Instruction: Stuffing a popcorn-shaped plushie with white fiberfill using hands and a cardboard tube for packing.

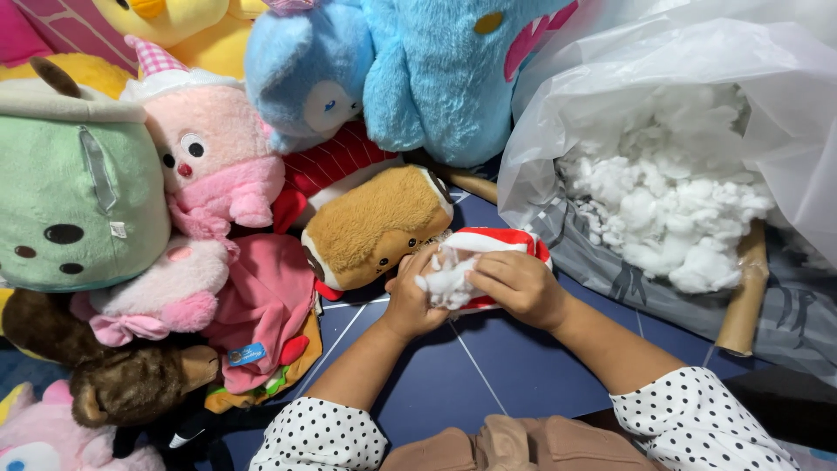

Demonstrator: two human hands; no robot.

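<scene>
The red-and-white plush skin (497,249) lies on the blue floor mat (488,375) just in front of you, against the tan plush toy (375,227), and it looks only partly filled: a tuft of white stuffing (446,281) sits at its opening, not yet pushed inside. Your left hand (410,301) pinches that tuft from the near side, fingers closed on it. Your right hand (519,283) curls over the skin's edge, thumb and fingers gripping stuffing and fabric together. Both wrists angle inward. The open plastic bag of stuffing (671,183) at your right holds plenty more.
</scene>
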